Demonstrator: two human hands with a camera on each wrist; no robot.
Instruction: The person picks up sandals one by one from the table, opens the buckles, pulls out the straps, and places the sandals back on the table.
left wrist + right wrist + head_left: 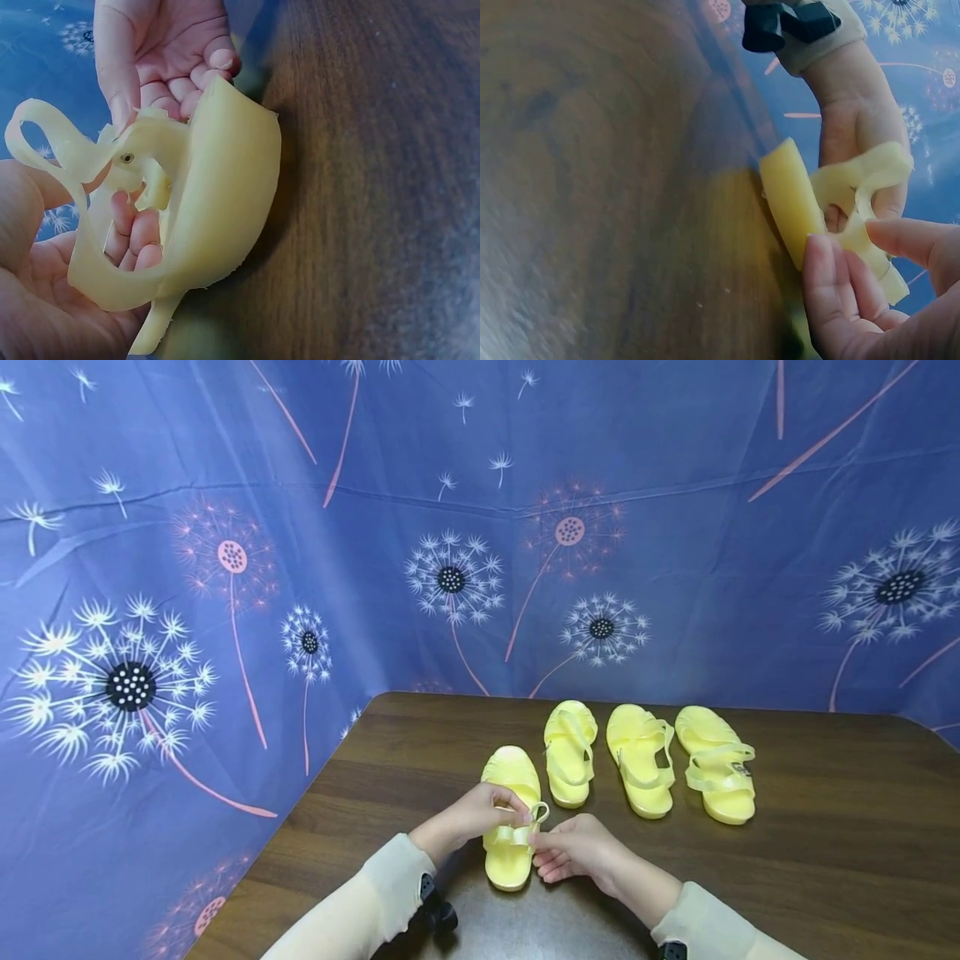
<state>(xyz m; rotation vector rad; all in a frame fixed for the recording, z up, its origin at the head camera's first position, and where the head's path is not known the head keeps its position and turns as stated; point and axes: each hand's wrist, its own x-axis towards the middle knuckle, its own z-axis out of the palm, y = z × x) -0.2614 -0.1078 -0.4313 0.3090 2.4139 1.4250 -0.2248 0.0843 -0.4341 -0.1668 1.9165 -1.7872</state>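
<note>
A yellow jelly sandal (508,852) lies on the brown table (825,860), nearest to me. My left hand (501,810) grips its strap (523,832) from the left, and the left wrist view shows fingers (133,234) curled inside the strap loop (67,154). My right hand (542,852) pinches the same strap from the right, thumb on top, as the right wrist view shows with the right hand (855,247) against the sandal (791,199). In the left wrist view the right hand (161,90) sits behind the sole (225,195).
Three more yellow sandals stand in a row farther back: one (570,752), a second (640,760) and a third (716,764). A blue dandelion-print cloth (450,527) hangs behind and to the left of the table.
</note>
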